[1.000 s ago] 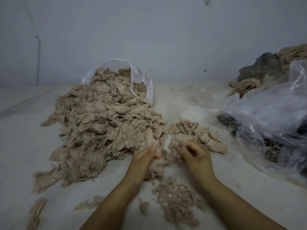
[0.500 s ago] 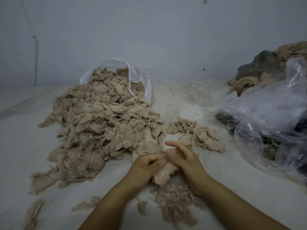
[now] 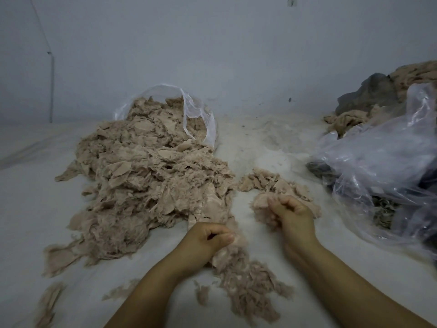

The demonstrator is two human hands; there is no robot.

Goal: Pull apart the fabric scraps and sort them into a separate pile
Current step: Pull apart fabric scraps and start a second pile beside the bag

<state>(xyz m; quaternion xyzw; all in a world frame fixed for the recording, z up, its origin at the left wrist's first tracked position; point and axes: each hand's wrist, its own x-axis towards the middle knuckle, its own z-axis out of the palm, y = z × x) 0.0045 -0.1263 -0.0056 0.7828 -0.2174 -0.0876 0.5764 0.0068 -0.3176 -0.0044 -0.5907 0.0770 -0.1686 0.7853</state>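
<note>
The left hand point(image 3: 208, 240) and right hand point(image 3: 287, 215) are drawing apart, each pinching a fabric scrap point(image 3: 261, 205), probably separating layers between the big heap point(image 3: 151, 183) and the small sorted pile point(image 3: 276, 184).

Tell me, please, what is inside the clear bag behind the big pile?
Beige fabric scraps fill the clear bag and spill forward; its bottom is hidden by them.

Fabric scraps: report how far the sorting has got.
Done: a small pile of flat pieces lies right of the big heap, and fluffy shreds lie near the wrists. In hand: the left hand pinches a tuft and the right hand grips a pulled piece. Left: most of the heap spilling from the clear bag.
</note>
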